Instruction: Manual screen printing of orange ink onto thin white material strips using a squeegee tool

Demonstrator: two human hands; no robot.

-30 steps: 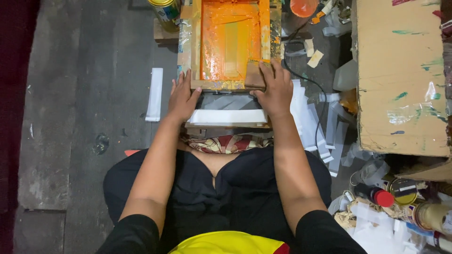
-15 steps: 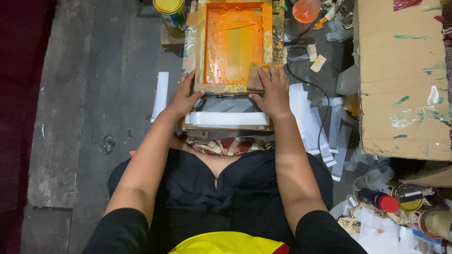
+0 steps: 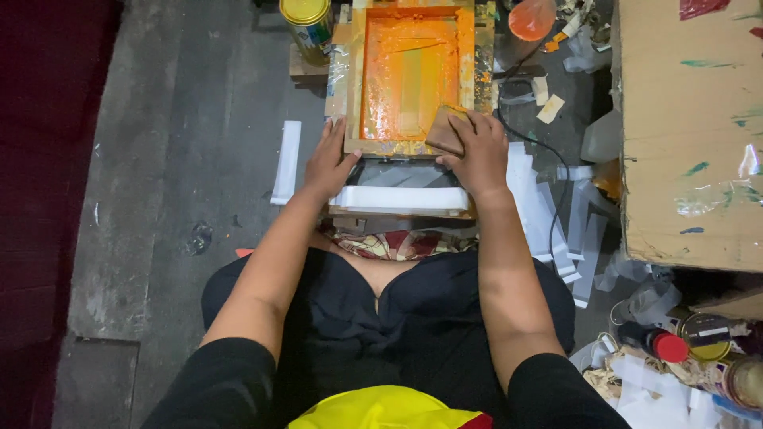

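Note:
A wooden printing screen frame [image 3: 352, 95] with orange ink on its mesh [image 3: 409, 75] lies flat in front of me on a low stand. My left hand [image 3: 327, 161] presses down on the frame's near left corner. My right hand [image 3: 477, 151] grips a wooden squeegee block [image 3: 445, 129] at the frame's near right corner, tilted onto the mesh edge. A stack of white strips [image 3: 401, 199] lies under the frame's near edge, just in front of my wrists.
A gold-lidded tin [image 3: 307, 22] stands left of the frame's far end, an orange-stained cup [image 3: 531, 17] to its right. A large cardboard box [image 3: 687, 135] fills the right side. White strips [image 3: 286, 161], a black cable [image 3: 548, 171] and small jars [image 3: 703, 334] lie around on the grey floor.
My right hand has lifted the squeegee block from the frame's near rail onto the mesh edge. The left hand has stayed on the near left corner.

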